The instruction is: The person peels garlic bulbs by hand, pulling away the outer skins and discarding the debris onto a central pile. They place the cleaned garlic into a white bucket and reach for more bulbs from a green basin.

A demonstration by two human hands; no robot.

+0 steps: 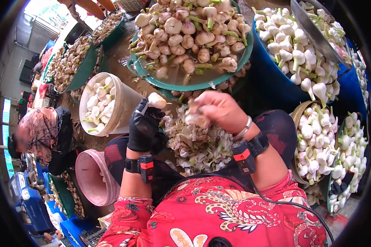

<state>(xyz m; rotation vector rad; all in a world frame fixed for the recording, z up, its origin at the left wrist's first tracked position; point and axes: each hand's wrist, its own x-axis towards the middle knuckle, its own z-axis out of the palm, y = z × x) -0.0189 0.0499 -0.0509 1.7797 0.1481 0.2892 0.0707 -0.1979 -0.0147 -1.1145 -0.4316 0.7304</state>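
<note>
My left hand [146, 125], in a black glove, is closed around a garlic bulb [156, 100] whose pale, peeled-looking head shows above the fingers. To its right, my right hand [221, 112] is bare and blurred, its fingers pinched on papery garlic skin [197, 118]. Below both hands, a heap of loose garlic peelings [200, 144] lies between my knees. Just ahead stands a green tub [189, 86] of unpeeled, brownish garlic bulbs [187, 41] with some murky water in it.
A white bucket [125, 105] of peeled garlic leans at the left, with a pink bucket [86, 177] below it. On the right stand a blue barrel [272, 78] and a bucket of white garlic [313, 144]. Another person [41, 133] sits at far left near more green tubs [80, 68].
</note>
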